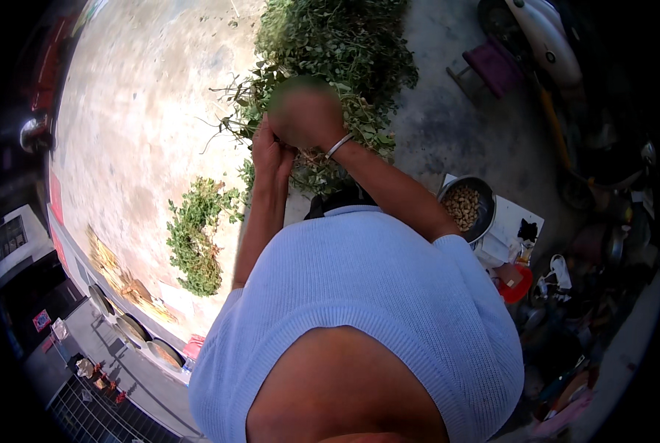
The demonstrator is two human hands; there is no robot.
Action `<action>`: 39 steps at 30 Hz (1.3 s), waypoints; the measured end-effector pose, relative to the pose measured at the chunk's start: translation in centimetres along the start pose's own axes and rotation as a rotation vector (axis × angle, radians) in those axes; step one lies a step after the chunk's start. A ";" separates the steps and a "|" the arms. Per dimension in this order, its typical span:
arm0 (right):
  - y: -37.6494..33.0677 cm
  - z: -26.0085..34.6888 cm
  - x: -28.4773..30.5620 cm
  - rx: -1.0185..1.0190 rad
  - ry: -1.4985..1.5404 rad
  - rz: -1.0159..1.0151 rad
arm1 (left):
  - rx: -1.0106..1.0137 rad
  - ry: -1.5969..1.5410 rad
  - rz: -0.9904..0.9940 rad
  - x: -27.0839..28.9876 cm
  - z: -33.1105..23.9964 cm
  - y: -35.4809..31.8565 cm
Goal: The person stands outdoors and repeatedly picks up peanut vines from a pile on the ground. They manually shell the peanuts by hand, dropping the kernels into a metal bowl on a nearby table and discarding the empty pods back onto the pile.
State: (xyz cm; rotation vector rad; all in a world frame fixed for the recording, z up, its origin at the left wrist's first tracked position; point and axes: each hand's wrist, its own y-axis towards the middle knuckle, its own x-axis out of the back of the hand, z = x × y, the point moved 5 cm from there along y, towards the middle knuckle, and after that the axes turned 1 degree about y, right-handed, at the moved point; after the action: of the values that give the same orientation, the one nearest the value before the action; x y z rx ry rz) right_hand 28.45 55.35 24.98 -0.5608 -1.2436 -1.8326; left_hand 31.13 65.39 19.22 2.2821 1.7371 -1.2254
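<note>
Both my hands are close together in front of me, over a heap of green leafy plants [337,37]. My left hand [267,151] has its fingers curled in, and thin stems and leaves stick out just beyond it; what lies inside the grip is hidden. Beside it, my right hand [322,122] wears a pale bangle [339,145] at the wrist. A blurred patch covers most of that hand, so its fingers do not show. More leafy stems [322,173] hang below the two hands, near my lap.
To my right, a dark bowl [481,214] holds what look like unshelled peanuts [461,207], by a white board [511,218]. A smaller green pile [196,240] lies on the sunlit concrete at left. A purple stool [495,68] and a scooter [544,40] stand far right.
</note>
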 end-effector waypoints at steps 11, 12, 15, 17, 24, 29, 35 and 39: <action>-1.4 -10.5 2.8 -0.590 2.479 -0.240 | 0.046 -0.173 0.315 2.3 -0.1 3.2; -1.7 -12.1 5.2 -0.654 2.344 -0.308 | 0.070 -0.159 0.167 3.2 0.2 2.6; -6.6 -15.0 11.1 -0.658 2.088 -0.276 | 0.114 -0.218 -0.065 1.8 0.0 1.0; -13.7 -18.1 11.7 -0.850 1.914 -0.357 | 0.083 -0.306 -0.146 3.1 -0.1 1.7; -49.2 -26.3 9.3 -1.978 1.245 -0.752 | 0.187 -0.513 -0.072 2.7 -0.7 2.7; -54.2 -26.7 10.9 -2.054 0.536 -0.662 | 0.210 -0.505 -0.069 2.6 -0.4 2.8; -45.2 -28.4 9.3 -1.415 0.240 -0.096 | 0.226 -0.492 -0.023 0.3 -0.1 1.6; -19.1 -14.0 7.0 -0.983 0.991 0.045 | 0.228 -0.422 -0.015 0.4 1.2 1.4</action>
State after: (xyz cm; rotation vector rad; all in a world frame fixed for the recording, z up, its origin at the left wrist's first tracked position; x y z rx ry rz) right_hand 9.98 43.09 14.16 -0.0896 0.3571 -2.1588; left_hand 31.62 64.66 17.61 1.9150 1.5287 -1.8289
